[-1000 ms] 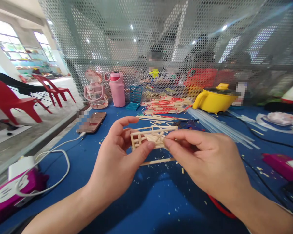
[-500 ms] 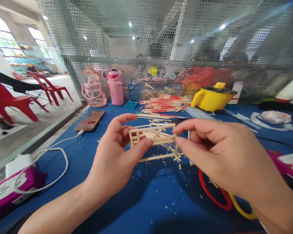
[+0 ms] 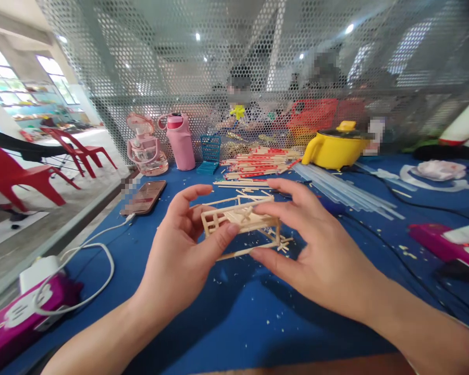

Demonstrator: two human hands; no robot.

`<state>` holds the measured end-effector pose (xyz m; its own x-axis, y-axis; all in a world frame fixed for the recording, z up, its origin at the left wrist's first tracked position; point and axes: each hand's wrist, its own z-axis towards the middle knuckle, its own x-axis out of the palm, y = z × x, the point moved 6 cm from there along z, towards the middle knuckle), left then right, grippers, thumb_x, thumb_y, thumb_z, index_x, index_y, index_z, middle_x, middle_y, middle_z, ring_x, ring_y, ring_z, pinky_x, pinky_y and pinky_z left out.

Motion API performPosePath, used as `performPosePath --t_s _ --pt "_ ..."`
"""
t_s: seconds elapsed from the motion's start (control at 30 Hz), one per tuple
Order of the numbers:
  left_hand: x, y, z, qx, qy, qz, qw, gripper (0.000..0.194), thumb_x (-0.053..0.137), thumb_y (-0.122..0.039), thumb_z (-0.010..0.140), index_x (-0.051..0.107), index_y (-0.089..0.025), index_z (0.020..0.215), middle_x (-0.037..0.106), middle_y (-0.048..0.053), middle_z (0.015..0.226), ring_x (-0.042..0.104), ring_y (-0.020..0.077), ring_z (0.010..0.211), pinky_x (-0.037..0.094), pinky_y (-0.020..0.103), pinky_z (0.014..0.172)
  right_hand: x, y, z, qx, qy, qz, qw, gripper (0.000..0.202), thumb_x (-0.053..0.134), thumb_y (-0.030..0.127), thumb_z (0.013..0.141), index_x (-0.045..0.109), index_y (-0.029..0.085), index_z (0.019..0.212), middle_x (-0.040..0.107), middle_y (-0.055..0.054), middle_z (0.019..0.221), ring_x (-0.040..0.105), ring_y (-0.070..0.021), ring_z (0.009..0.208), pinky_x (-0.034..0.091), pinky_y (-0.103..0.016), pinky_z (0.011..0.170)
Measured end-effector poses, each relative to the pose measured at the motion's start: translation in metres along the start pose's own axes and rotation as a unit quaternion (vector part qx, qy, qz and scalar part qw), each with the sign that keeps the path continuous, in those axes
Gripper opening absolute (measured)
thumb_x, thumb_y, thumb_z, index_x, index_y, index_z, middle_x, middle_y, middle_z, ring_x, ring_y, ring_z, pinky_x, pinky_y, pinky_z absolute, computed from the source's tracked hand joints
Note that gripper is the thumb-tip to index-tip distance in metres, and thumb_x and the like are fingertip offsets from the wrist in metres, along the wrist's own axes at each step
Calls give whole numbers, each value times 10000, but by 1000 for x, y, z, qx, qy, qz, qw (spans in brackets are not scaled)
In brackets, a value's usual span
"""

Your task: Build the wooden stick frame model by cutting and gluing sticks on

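Between my hands, just above the blue table, is a small box-like stick frame point(image 3: 244, 225) glued or fitted together from thin pale wooden sticks. My left hand point(image 3: 191, 239) grips its left end, the thumb lying on the near side and the fingers behind. My right hand point(image 3: 312, 242) spans the right end, thumb at the lower bar and a finger at the upper sticks. Short crossed sticks show inside the frame and at its lower right corner. My fingers hide parts of both ends.
Behind the frame lie a pile of red-marked sticks point(image 3: 261, 161) and clear plastic strips point(image 3: 347, 190). A yellow pot point(image 3: 336, 150), pink bottle point(image 3: 181, 143) and blue rack point(image 3: 210, 154) stand by the mesh. A phone point(image 3: 146, 198) and purple power strip point(image 3: 35, 317) are left.
My right hand has shifted from pinching the upper right corner to spanning the frame's right end, thumb lower. The red and yellow rings beside my right wrist no longer show. The view has moved slightly.
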<state>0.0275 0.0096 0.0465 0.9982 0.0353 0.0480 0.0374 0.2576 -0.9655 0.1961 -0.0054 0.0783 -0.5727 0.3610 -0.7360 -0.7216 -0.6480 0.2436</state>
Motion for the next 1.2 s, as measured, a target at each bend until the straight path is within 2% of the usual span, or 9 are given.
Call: performPosePath --t_s 0.13,0.27,0.33,0.47,0.63,0.73,0.9,1.03,1.2 --pt "1 -1 1 4 4 9 1000 495 746 -215 738 462 -226 1144 650 -47 756 644 104 704 506 195 637 7 1 5 9 38 -22 999 429 681 391 736 649 194 1115 334 -157 1514 297 -382 1394 367 -597 1057" --pt "3 0 1 1 11 5 1000 495 740 -204 745 459 -231 1151 655 -52 762 641 95 718 505 186 660 13 0 12 48 74 -3 996 382 649 369 753 685 178 1082 284 -160 1540 204 -374 1424 332 -588 1082" --pt "3 1 0 -1 15 3 1000 495 739 -209 750 457 -236 1155 660 -50 769 637 93 713 501 179 648 16 -1 13 83 80 33 993 307 600 340 796 697 202 1052 293 -143 1538 217 -350 1422 332 -585 1079" --pt "4 1 -1 0 17 -4 1000 497 741 -229 751 456 -244 1158 672 -43 785 640 100 708 501 189 638 21 -5 10 137 65 89 984 202 579 312 823 718 236 949 403 -108 1487 290 -330 1400 339 -581 1076" --pt "3 1 0 3 7 4 1000 510 753 -233 734 467 -231 1156 671 -33 774 647 120 693 499 214 626 19 -5 8 141 27 99 985 164 611 323 825 718 250 925 491 -86 1426 356 -295 1379 358 -539 1085" --pt "3 1 0 2 1 9 1000 513 755 -229 731 472 -233 1158 670 -34 773 646 120 687 500 216 623 17 -6 7 154 2 102 983 168 635 323 806 721 249 930 520 -96 1399 403 -307 1350 382 -547 1067" --pt "3 2 0 -1 7 0 1000 501 751 -211 740 465 -235 1151 675 -35 772 653 111 704 505 202 637 19 -7 4 195 3 135 971 165 656 296 776 722 266 924 565 -65 1356 443 -291 1324 390 -533 1070" --pt "4 2 -2 -2 10 -2 1000 510 755 -217 738 464 -240 1156 678 -34 775 663 119 714 508 199 623 16 -4 2 187 0 147 971 178 621 310 793 725 267 930 636 -51 1269 455 -268 1318 392 -503 1081" --pt "4 2 -3 -3 8 4 1000 501 753 -214 738 470 -244 1150 677 -47 769 657 105 707 502 172 597 12 -6 2 167 -32 136 976 191 563 300 840 744 250 874 637 -54 1265 490 -259 1291 403 -468 1080"
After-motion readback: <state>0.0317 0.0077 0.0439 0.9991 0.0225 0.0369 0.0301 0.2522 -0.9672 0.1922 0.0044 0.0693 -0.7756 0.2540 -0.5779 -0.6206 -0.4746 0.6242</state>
